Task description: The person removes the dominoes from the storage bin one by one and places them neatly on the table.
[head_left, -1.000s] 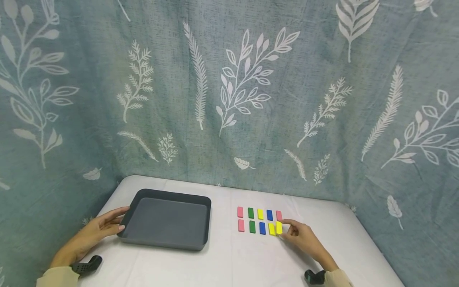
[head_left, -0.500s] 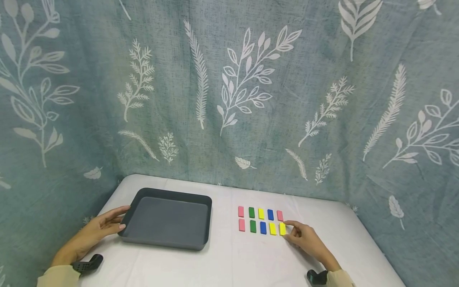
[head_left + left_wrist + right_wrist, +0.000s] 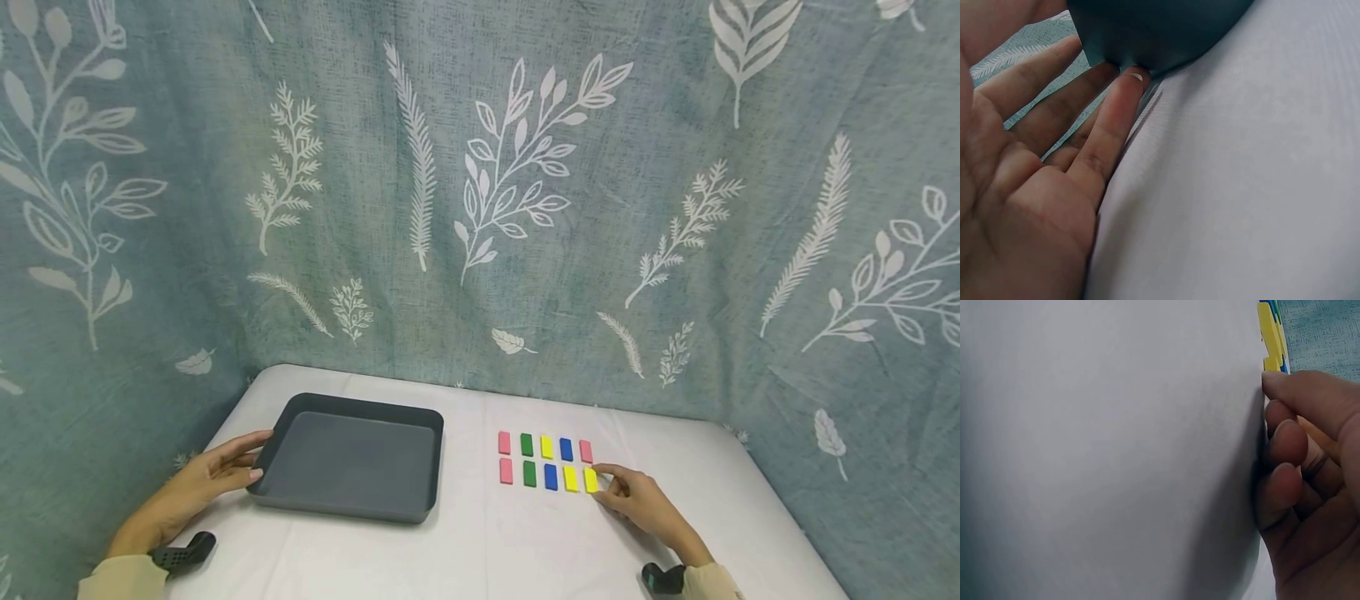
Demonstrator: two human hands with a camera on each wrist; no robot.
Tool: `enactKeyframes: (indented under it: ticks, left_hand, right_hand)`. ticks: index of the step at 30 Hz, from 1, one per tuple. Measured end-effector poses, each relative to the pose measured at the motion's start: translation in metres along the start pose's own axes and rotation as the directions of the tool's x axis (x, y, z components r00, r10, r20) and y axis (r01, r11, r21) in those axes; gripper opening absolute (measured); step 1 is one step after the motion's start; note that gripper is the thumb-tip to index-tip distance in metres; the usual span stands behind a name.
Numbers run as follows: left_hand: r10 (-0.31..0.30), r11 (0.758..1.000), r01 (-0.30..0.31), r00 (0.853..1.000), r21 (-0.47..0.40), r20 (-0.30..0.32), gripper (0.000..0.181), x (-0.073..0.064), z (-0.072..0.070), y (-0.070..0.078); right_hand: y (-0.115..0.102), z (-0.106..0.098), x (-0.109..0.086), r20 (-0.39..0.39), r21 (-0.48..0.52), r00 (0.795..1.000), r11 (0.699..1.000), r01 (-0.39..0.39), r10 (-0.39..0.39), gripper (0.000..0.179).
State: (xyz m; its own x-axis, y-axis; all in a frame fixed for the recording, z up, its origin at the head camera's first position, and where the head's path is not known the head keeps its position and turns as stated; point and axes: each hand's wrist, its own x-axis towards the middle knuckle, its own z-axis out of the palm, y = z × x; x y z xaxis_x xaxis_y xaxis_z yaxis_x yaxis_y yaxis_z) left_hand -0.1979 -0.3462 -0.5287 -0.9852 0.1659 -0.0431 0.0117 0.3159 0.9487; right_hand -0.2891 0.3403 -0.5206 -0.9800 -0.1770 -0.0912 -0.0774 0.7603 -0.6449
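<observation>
My right hand [image 3: 633, 498] is at the right end of the front row of small flat blocks. Its thumb and forefinger pinch the rightmost yellow block [image 3: 591, 480] by its far and near ends, down at the table. In the right wrist view the thumb tip meets a yellow block [image 3: 1270, 364], and the other fingers are curled. My left hand [image 3: 197, 483] touches the left side of a dark grey rectangular tray [image 3: 337, 505] with fairly straight fingers. From the left wrist, fingertips rest against the tray's outer wall [image 3: 1154, 31].
A second yellow block [image 3: 571, 479], a blue [image 3: 551, 477], a green [image 3: 529, 474] and a pink block [image 3: 506, 471] complete the front row. Behind them runs another row, with a pink block [image 3: 586, 452] at its right end. A patterned curtain [image 3: 480, 208] surrounds the white-covered table [image 3: 450, 558].
The rightmost yellow block has moved slightly right, away from the other yellow one, and now lies flat in line with the row. The left hand stays at the tray.
</observation>
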Motion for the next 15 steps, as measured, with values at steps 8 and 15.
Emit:
enactKeyframes:
  ticks: [8, 15]
  left_hand:
    - [0.012, 1.000, -0.012, 1.000, 0.010, 0.007, 0.069, 0.006, 0.000, -0.002]
    - [0.066, 0.982, -0.056, 0.996, 0.178, -0.052, 0.067, -0.002, -0.009, 0.010]
  right_hand:
    - [-0.001, -0.002, 0.000, -0.010, 0.007, 1.000, 1.000, -0.025, 0.026, 0.054]
    - [-0.021, -0.015, -0.001, -0.137, 0.021, 0.991, 1.000, 0.014, -0.011, 0.050]
